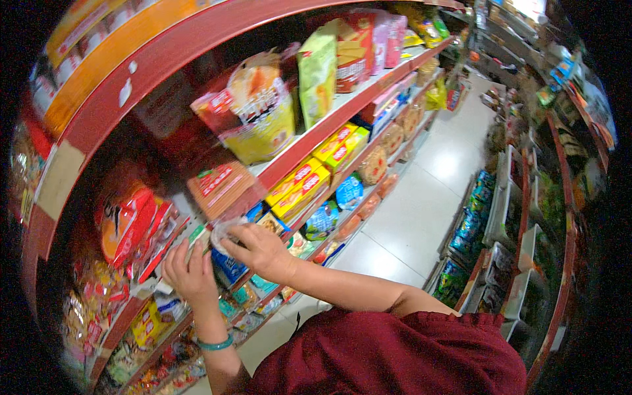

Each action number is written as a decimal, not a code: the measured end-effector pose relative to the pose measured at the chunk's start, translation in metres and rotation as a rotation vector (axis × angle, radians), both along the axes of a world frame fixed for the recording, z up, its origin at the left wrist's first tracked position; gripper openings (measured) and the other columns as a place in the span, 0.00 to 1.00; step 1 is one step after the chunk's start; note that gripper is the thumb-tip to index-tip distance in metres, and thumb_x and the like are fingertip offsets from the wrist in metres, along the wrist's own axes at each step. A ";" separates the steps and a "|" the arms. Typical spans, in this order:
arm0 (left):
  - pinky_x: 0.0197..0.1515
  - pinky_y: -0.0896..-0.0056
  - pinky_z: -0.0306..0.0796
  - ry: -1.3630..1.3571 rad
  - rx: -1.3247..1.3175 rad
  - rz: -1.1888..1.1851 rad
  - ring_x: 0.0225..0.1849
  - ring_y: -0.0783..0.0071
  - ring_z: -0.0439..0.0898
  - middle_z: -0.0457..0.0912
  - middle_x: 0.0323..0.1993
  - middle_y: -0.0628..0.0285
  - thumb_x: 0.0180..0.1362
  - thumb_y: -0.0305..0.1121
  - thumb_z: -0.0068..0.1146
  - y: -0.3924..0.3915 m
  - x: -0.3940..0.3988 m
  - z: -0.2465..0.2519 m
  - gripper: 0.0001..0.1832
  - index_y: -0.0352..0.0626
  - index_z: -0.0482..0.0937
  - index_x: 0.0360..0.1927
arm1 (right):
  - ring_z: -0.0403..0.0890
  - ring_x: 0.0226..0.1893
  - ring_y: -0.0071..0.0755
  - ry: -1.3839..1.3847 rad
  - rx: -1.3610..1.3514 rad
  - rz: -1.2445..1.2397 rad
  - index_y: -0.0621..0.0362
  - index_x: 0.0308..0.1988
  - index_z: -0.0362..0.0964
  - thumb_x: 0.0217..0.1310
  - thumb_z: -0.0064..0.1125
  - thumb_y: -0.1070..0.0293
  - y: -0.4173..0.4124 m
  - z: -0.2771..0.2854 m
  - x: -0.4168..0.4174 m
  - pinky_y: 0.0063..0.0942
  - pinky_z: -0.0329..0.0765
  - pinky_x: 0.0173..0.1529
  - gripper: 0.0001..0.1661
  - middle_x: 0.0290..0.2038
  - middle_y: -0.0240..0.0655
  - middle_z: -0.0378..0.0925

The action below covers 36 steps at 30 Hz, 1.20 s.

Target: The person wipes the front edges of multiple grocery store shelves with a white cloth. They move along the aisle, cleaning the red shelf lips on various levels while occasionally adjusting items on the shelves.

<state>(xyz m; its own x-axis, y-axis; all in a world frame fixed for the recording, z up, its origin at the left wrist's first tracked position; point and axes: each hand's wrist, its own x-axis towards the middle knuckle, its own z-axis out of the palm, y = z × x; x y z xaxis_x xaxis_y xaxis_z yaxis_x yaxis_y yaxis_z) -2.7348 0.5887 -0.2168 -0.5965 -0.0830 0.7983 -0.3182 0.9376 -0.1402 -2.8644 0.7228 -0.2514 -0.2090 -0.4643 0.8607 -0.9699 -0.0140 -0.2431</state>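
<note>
At the front of the middle shelf, my right hand (264, 249) pinches a crumpled piece of clear plastic (224, 236). Beside it, my left hand (192, 274), with a teal bangle (216, 343) on the wrist, rests its fingers over a pale strip with a green band (196, 234). Whether those fingers grip the strip, I cannot tell. Just behind both hands lies a clear-wrapped pack of brown wafer sticks (224, 187). A blue packet (228, 266) shows below my right hand. Left of my left hand, red snack bags (136, 227) lean on the shelf.
A yellow pouch (259, 118) and a green bag (317, 74) stand farther along the shelf. Yellow boxes (301, 187) and round packs of biscuits (373, 165) fill lower tiers. Across the tiled aisle (395, 242), another rack holds blue-green packets (474, 212). A red shelf edge (98, 113) arches overhead.
</note>
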 end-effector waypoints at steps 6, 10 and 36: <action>0.58 0.49 0.63 -0.002 -0.018 0.000 0.54 0.57 0.72 0.74 0.53 0.62 0.48 0.29 0.70 0.001 -0.002 0.000 0.21 0.49 0.78 0.47 | 0.75 0.41 0.45 0.050 -0.021 -0.049 0.54 0.46 0.74 0.43 0.62 0.71 0.026 0.009 -0.043 0.37 0.76 0.43 0.24 0.47 0.41 0.72; 0.58 0.48 0.63 -0.006 -0.020 -0.009 0.55 0.57 0.72 0.74 0.52 0.62 0.50 0.30 0.68 -0.004 -0.003 -0.004 0.20 0.48 0.78 0.48 | 0.76 0.41 0.47 0.036 -0.097 -0.189 0.56 0.44 0.75 0.41 0.66 0.75 0.048 0.005 -0.090 0.38 0.76 0.43 0.24 0.47 0.42 0.73; 0.62 0.47 0.62 0.013 0.013 0.335 0.58 0.49 0.71 0.75 0.54 0.51 0.57 0.35 0.62 0.117 -0.061 0.014 0.21 0.38 0.74 0.52 | 0.74 0.46 0.52 -0.144 -0.143 -0.349 0.54 0.46 0.76 0.41 0.63 0.80 0.163 0.005 -0.306 0.41 0.75 0.46 0.26 0.49 0.45 0.73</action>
